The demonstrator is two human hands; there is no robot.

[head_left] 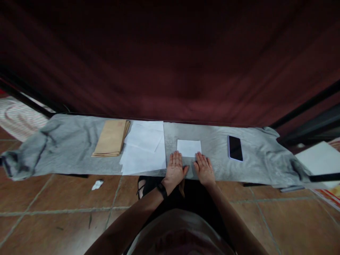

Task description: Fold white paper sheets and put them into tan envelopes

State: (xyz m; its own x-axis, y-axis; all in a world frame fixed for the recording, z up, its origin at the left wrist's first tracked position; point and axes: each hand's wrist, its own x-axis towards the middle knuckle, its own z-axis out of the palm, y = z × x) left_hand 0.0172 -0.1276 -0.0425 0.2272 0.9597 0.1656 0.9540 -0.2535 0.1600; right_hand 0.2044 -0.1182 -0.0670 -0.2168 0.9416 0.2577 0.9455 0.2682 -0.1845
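A small white paper rectangle [189,148] lies flat on the grey cloth [215,140] in front of me; whether it is folded I cannot tell. My left hand [174,168] rests palm down by its lower left corner, fingers stretched out, a dark band round the wrist. At the lower right corner my right hand [204,169] lies flat too, its fingertips at the paper's edge. Neither hand grips anything. Just left of my left hand is a loose pile of white sheets [145,156], overlapping unevenly.
A stack of brown paper envelopes or bags [110,138] lies left of the sheets. On the right is a phone [235,148] with a dark screen. A dark red curtain [170,88] hangs behind the narrow cloth-covered surface. A crumpled white scrap [97,184] is on the tiled floor [69,209].
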